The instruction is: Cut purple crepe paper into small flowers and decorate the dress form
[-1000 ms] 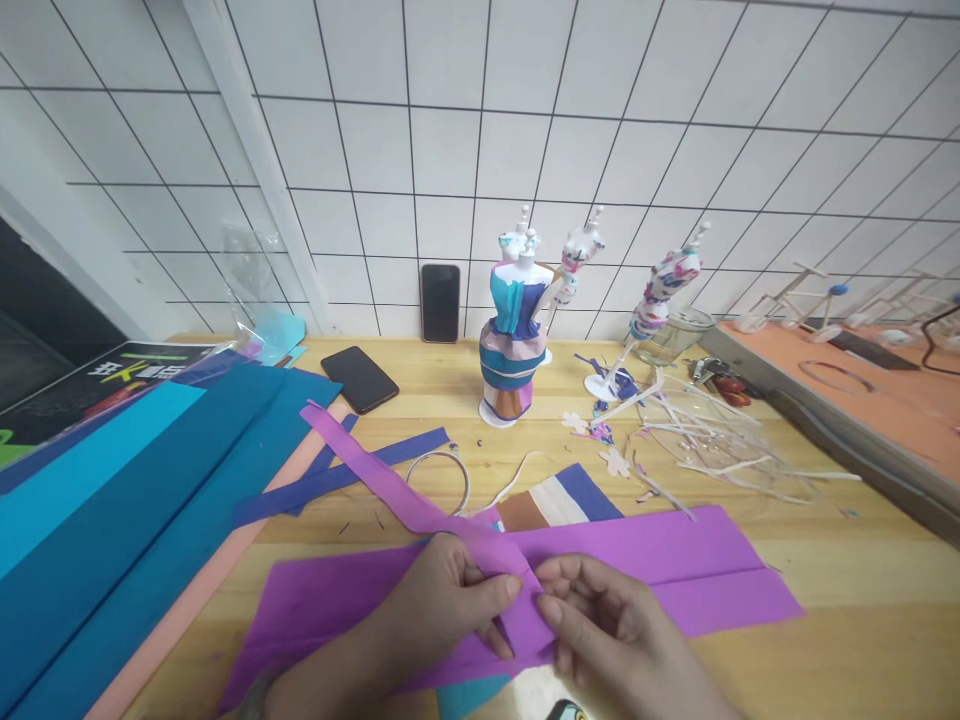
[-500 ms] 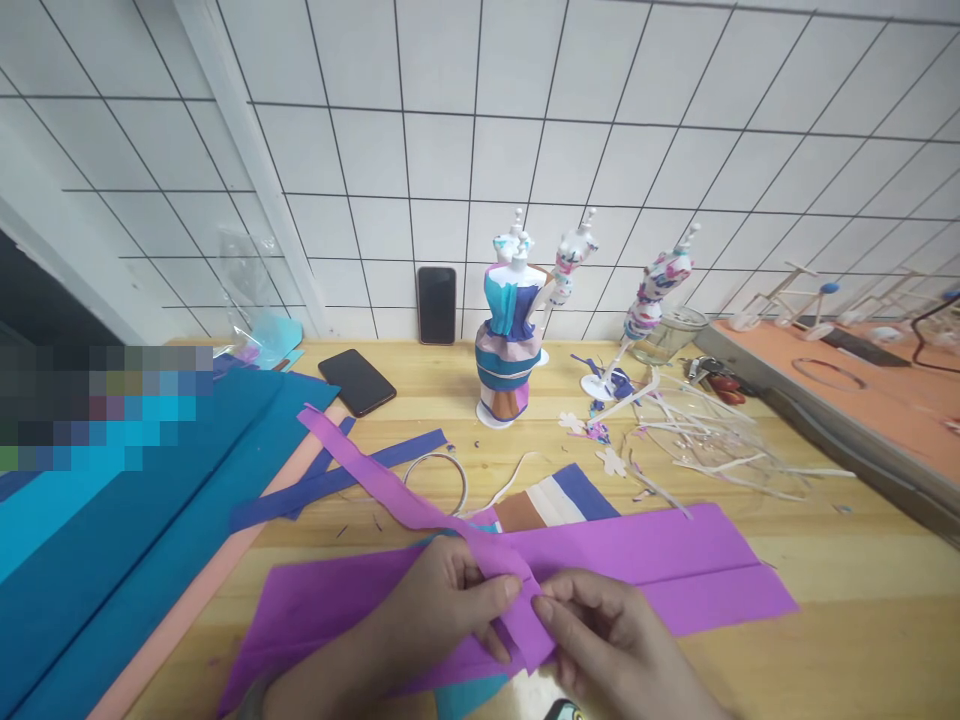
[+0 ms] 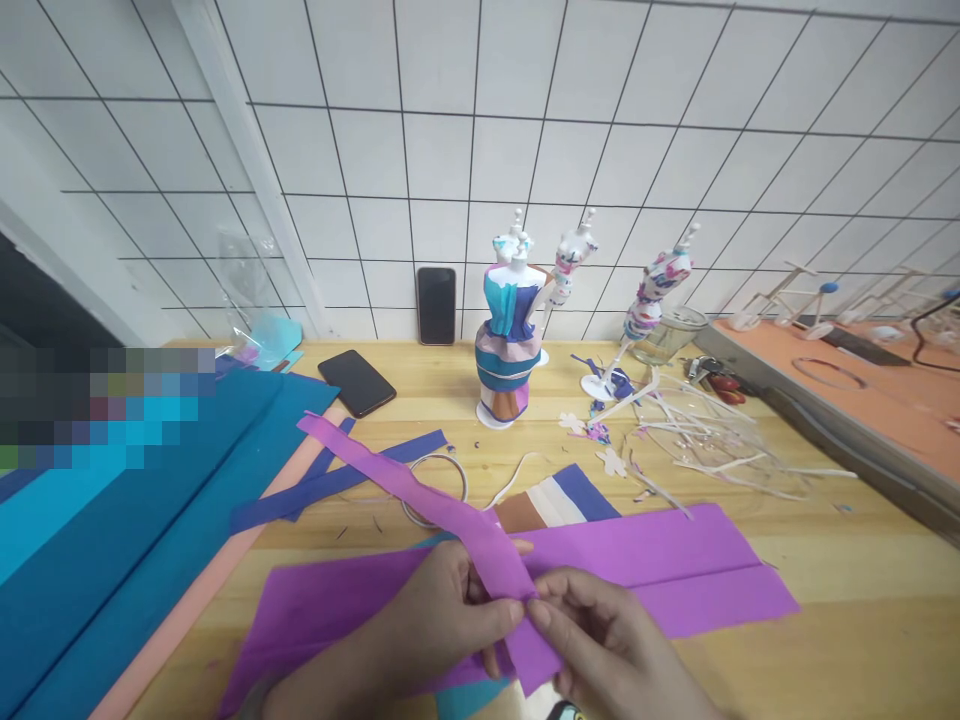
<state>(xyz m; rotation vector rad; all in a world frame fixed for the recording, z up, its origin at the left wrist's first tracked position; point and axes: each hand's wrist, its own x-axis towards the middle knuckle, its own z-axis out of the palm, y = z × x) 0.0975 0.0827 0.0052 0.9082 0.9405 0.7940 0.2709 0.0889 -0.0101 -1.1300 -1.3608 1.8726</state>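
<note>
A long purple crepe paper strip (image 3: 420, 492) runs from the upper left down to my hands, its near end crossing between them. My left hand (image 3: 457, 605) is closed on the strip, thumb on top and fingers beneath. From the right side, my right hand (image 3: 600, 630) pinches the strip's edge, its thumb close to the left thumb's tip. Below both hands lies a wide folded purple sheet (image 3: 675, 560) on the wooden table (image 3: 840, 660). A striped brown, white and blue piece (image 3: 559, 500) lies just beyond. Part of the strip's underside is hidden by my fingers.
Teal sheets (image 3: 172, 500) cover the left side. Blue strips (image 3: 337, 482) and a ring (image 3: 436, 490) lie ahead. A dressed mini mannequin (image 3: 512, 350) and a phone (image 3: 436, 306) stand at the back; another phone (image 3: 357, 382) lies flat. White scraps (image 3: 712, 430) sit at right.
The strip's near end has slid down and lies flatter across my left hand. My thumbs have come closer together. Its far end has shifted slightly.
</note>
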